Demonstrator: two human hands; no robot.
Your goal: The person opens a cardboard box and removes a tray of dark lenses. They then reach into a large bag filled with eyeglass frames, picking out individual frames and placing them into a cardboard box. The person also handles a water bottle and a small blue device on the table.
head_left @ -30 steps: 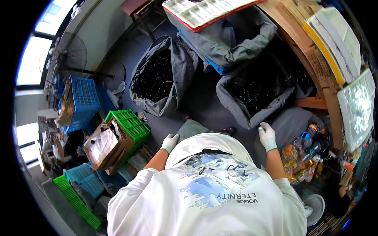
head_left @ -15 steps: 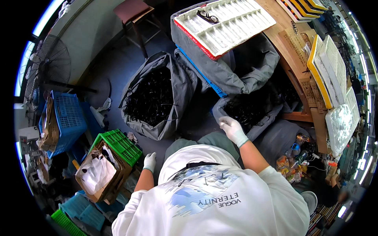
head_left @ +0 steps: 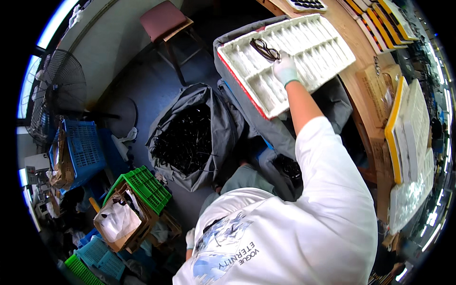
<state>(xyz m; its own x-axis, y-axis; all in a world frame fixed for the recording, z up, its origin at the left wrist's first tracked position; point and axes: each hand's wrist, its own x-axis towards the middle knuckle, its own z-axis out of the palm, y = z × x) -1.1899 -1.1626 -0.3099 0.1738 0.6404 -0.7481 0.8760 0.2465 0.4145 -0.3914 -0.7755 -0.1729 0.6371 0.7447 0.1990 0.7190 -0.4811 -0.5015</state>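
Note:
A pair of dark-framed eyeglasses (head_left: 264, 49) lies in a white slotted tray (head_left: 304, 56) with a red side. My right hand (head_left: 286, 69), in a white glove, reaches over this tray. Its fingers are drawn together at the near end of the eyeglasses and appear to grip it. Beneath the tray is a stack draped in grey cloth. Low at my left side, the edge of my gloved left hand (head_left: 190, 238) shows beside my shirt; its fingers are mostly hidden.
A grey sack (head_left: 183, 137) full of dark thin pieces stands ahead. Left are a green crate (head_left: 147, 187), a blue crate (head_left: 83, 147) and a fan (head_left: 57, 90). A wooden table (head_left: 361, 52) with stacked trays runs along the right; a stool (head_left: 164, 21) stands at the back.
My right hand has moved from the lower grey sack up and forward to the eyeglasses in the tray. My left hand is now mostly hidden by my body. The view has shifted.

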